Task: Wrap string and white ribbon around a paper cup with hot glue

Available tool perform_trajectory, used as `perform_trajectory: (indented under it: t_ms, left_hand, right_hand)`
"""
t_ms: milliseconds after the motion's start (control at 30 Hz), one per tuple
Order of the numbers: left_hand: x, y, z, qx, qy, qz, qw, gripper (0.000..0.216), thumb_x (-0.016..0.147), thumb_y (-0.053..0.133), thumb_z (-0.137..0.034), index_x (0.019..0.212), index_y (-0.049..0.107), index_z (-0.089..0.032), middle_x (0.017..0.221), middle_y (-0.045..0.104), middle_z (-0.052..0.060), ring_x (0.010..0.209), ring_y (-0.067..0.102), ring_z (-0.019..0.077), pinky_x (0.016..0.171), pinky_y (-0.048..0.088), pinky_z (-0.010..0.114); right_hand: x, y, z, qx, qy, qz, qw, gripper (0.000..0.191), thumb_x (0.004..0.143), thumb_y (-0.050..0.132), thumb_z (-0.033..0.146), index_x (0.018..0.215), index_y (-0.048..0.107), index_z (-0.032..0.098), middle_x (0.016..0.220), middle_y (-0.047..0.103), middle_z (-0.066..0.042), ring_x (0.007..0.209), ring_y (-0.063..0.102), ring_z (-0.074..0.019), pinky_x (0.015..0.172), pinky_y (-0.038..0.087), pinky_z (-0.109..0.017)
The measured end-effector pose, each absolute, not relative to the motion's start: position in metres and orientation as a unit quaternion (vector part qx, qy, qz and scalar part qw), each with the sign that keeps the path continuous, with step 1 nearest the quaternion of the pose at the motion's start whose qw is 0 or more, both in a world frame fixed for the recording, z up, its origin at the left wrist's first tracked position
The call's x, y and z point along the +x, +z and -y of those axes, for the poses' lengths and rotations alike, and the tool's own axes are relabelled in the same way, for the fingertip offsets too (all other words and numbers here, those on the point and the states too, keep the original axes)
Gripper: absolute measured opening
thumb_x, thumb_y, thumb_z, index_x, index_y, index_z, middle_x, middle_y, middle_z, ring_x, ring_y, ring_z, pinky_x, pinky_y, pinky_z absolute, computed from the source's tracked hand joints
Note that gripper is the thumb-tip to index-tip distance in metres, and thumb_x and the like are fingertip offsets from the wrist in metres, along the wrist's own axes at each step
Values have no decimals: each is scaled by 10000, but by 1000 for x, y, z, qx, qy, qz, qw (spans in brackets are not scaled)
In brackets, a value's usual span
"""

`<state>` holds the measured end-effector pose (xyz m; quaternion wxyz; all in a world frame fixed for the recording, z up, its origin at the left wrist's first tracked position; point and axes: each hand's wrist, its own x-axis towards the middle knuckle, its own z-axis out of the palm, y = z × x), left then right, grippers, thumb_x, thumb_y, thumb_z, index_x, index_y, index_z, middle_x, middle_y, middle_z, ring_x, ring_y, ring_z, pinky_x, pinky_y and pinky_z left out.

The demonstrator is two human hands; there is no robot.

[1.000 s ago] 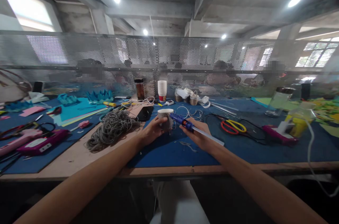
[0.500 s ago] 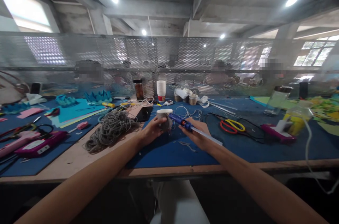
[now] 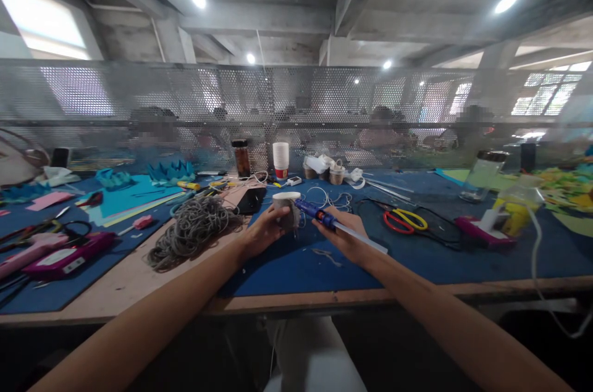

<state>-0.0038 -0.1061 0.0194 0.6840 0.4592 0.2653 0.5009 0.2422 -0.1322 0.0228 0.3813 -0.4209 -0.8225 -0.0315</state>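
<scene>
My left hand (image 3: 265, 233) is closed round a small paper cup (image 3: 291, 218) whose side looks wrapped in grey cord; its white rim faces up. In my right hand (image 3: 348, 236) is a blue hot glue gun (image 3: 325, 218), with a clear glue stick (image 3: 364, 240) poking out of its rear. The gun's nozzle end is at the right side of the cup, though whether it touches cannot be told. Left of my left hand lies a tangled heap of grey cord (image 3: 192, 231). A short scrap of cord (image 3: 327, 255) rests on the blue mat below the cup.
Red-and-yellow-handled scissors (image 3: 401, 222) lie right of my right hand. Farther back stand stacked paper cups (image 3: 280, 163), a brown jar (image 3: 241, 160) and several cord-wrapped cups (image 3: 336, 173). A purple power strip (image 3: 69, 255) lies left, another purple box (image 3: 484, 234) right. A perforated screen (image 3: 296, 95) spans behind.
The view has shifted very slightly. Both hands keep nearly the same pose, with the cup and glue gun still held together.
</scene>
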Motion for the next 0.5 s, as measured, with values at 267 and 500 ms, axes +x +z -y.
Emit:
perform_trajectory:
  t_ms: [267,500]
  left_hand:
    - [-3,21,108,452,503,-262,689,352,857,734,-227,1206,695,-200,1112,763,91,1027,699,241,925,550,372]
    - [-6,16,103,461,494,-253,692,355,893,707,-242,1245,683,-197,1153,758,102,1038,702,240,936,551,380]
  right_hand:
    - [243,24,132,-434,-38,819,373,264,1010,530,487,957,618,244,752,695,-5,660,663,-192,616,386,-245]
    - [243,25,132,-442,-36,819,363,253,1007,547,475,964,624,238,771,704,-12,697,679,-203,619,381,-242]
